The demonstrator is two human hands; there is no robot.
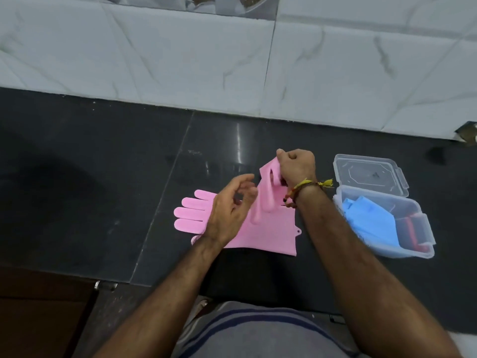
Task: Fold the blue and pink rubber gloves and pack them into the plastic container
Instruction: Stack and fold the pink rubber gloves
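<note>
My right hand [296,167] was closed on the raised pink glove [268,192], my left hand [229,210] hovered half open, holding nothing, over the flat glove [191,215], and the box [423,228] lay right of both.

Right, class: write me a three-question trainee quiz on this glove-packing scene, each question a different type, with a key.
1. True or false: the blue gloves already lie inside the plastic container.
2. Multiple choice: the right hand is A) resting flat on the counter, B) lifting one pink glove by its end, C) closing the lid.
3. Fill in: the container's lid is ____, hinged back toward the wall.

Key: 1 true; 2 B; 3 open. The left hand hovers open above the second pink glove, which lies flat on the dark counter.
</note>
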